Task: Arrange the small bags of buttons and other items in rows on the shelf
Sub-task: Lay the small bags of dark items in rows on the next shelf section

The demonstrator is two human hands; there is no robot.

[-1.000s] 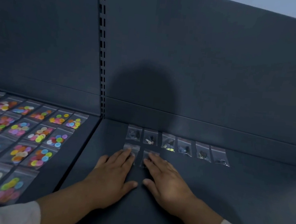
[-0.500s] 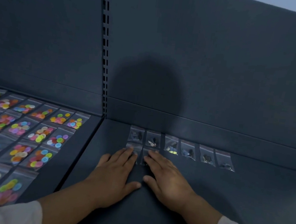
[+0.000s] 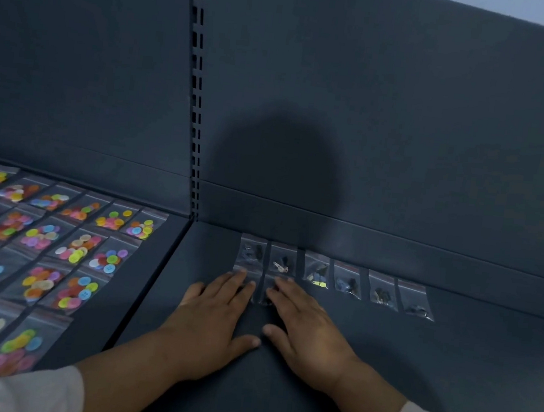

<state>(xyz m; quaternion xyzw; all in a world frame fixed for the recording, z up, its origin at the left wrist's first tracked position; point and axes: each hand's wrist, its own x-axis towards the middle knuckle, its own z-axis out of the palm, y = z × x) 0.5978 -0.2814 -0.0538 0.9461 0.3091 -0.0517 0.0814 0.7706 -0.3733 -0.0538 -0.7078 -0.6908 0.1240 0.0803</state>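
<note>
Left hand (image 3: pixel 215 314) and right hand (image 3: pixel 305 326) flat on shelf (image 3: pixel 447 375), straight fingers together, pressing two bags (image 3: pixel 263 292) just before the back row of bags (image 3: pixel 346 280); button bags (image 3: pixel 41 248) fill the left shelf

Shop, slotted metal shelving (image 3: pixel 194 97), rows of bagged buttons (image 3: pixel 42 235)

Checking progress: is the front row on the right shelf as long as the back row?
No, the back row has six bags, the front row only two, under the left hand and right hand.
</note>
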